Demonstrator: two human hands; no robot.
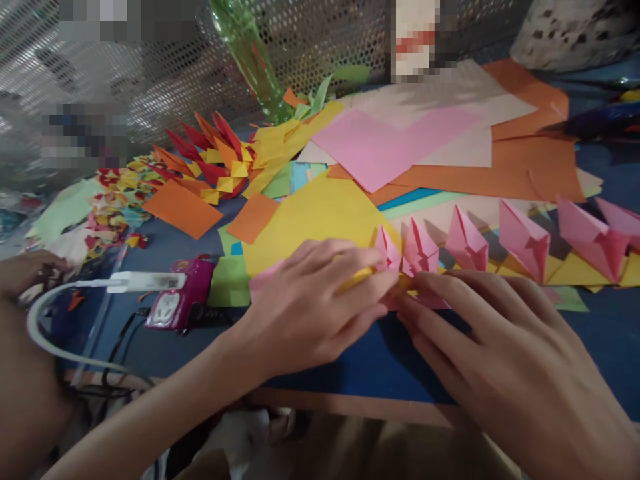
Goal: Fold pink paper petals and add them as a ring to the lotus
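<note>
My left hand [310, 303] and my right hand [500, 353] meet near the front of the blue table [375, 360]. Their fingertips pinch a small folded piece of pink and yellow paper [395, 280] at the left end of a chain of folded pink paper units [520, 243] backed with yellow. The chain runs to the right, off the frame edge. Both hands have fingers pressed together on the piece; part of it is hidden under them.
Loose sheets of yellow [315, 220], pink [385, 147] and orange paper [530, 160] cover the table behind. A red and yellow folded paper piece [220, 160] lies at left, by a green bottle [250, 60]. A pink gadget [183, 297] with white cable sits front left.
</note>
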